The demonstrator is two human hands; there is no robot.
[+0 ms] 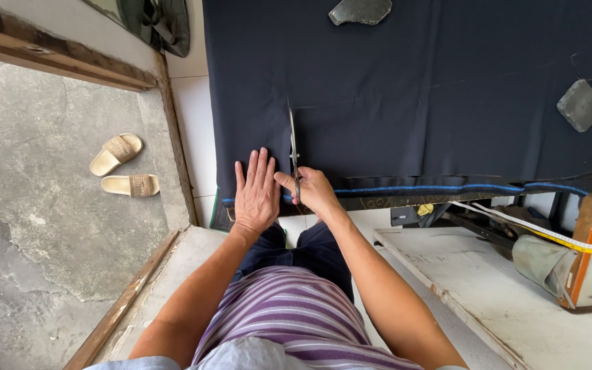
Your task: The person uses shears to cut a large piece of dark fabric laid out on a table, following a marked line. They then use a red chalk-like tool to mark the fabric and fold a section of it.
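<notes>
Centrally, the left hand (256, 194) lies flat — fingers spread, gripping nothing — pressing the dark navy cloth (412, 89) that fills the upper right. Just right of it, the right hand (314, 192) is closed around scissors (294, 154), blades pointing up-frame into the cloth.

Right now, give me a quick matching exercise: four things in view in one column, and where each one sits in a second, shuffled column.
Things:
1. left hand
2. scissors
3. sandals
4. measuring tape

Places:
A. on the concrete floor, far left
B. draped over the low bench at right
C. flat on the dark cloth, left of the cut
D. in the right hand, blades pointing away across the cloth

Pairs: 1-C, 2-D, 3-A, 4-B
</notes>
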